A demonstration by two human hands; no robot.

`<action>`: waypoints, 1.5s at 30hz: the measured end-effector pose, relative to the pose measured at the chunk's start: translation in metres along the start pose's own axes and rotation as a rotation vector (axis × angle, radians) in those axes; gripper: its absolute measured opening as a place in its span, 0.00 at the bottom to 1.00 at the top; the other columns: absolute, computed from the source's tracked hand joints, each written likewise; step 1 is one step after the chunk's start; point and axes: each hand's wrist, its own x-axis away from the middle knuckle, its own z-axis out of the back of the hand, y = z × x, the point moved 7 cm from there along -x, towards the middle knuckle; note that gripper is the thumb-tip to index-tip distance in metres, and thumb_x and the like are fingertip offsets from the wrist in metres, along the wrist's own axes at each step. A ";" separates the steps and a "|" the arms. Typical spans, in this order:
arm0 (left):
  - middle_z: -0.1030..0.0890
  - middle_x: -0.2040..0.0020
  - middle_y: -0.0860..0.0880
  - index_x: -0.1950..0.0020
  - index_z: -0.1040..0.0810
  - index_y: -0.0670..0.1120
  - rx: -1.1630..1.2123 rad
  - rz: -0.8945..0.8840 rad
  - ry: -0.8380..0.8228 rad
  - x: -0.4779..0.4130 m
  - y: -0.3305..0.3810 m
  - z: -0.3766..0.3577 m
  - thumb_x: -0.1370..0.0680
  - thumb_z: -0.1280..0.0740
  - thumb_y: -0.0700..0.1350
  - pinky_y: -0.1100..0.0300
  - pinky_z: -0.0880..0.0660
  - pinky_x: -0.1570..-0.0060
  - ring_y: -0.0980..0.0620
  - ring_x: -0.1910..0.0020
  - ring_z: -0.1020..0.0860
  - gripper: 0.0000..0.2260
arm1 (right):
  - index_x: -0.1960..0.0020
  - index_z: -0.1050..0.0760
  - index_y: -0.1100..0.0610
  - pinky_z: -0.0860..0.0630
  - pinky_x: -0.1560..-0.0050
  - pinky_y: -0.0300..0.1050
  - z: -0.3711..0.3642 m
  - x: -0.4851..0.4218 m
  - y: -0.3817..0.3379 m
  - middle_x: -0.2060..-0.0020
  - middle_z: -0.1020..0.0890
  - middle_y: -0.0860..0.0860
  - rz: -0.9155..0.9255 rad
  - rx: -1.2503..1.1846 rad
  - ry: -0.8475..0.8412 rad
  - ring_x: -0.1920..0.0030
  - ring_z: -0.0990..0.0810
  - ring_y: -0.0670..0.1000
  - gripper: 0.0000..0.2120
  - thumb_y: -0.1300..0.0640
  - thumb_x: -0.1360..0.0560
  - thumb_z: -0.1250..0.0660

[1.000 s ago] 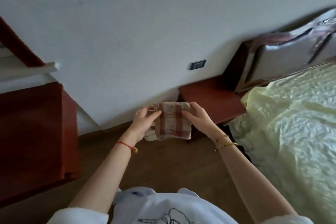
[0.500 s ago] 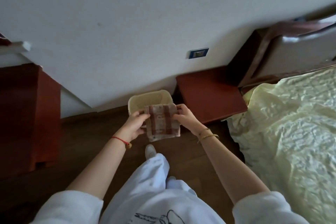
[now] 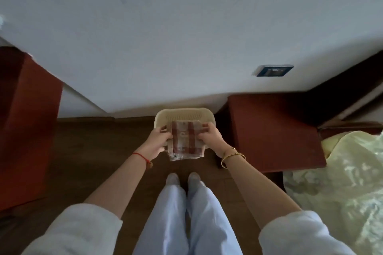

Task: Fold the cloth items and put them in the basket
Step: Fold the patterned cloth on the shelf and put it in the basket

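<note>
A folded cloth (image 3: 186, 141), beige with red-brown checks, hangs between both hands. My left hand (image 3: 158, 141) grips its left edge and my right hand (image 3: 211, 137) grips its right edge. Right behind and below the cloth a cream plastic basket (image 3: 184, 115) stands on the wooden floor against the wall. The cloth and my hands cover the basket's near half, so its inside is mostly hidden.
A red-brown bedside table (image 3: 273, 130) stands just right of the basket, with a bed under a pale yellow sheet (image 3: 342, 182) beyond it. A red-brown cabinet (image 3: 27, 126) is on the left. My feet (image 3: 182, 180) stand on the dark floor before the basket.
The view has tilted down and I have come closer to the basket, which was out of sight a second ago. The cloth, still in both hands, now hangs over its near rim.
</note>
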 end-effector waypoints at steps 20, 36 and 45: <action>0.20 0.76 0.50 0.58 0.27 0.46 -0.216 0.135 0.167 -0.491 -0.165 0.037 0.18 0.41 0.43 0.64 0.27 0.77 0.54 0.77 0.21 0.09 | 0.30 0.37 0.63 0.23 0.39 0.56 -0.178 -0.458 0.260 0.37 0.24 0.58 -0.058 0.193 -0.231 0.39 0.22 0.58 0.45 0.45 0.42 0.30; 0.23 0.38 0.48 0.35 0.27 0.46 -0.144 -0.015 0.154 -0.429 -0.114 0.051 0.19 0.41 0.46 0.51 0.25 0.39 0.50 0.41 0.24 0.13 | 0.34 0.27 0.62 0.26 0.35 0.51 -0.145 -0.387 0.204 0.43 0.23 0.55 -0.178 0.251 -0.352 0.44 0.27 0.51 0.17 0.57 0.22 0.37; 0.24 0.38 0.50 0.33 0.26 0.47 0.095 -0.255 0.070 -0.168 -0.014 0.036 0.17 0.41 0.39 0.62 0.26 0.45 0.48 0.34 0.25 0.13 | 0.35 0.28 0.68 0.22 0.45 0.54 -0.075 -0.197 0.057 0.44 0.22 0.68 -0.087 0.014 -0.243 0.51 0.23 0.62 0.18 0.57 0.19 0.40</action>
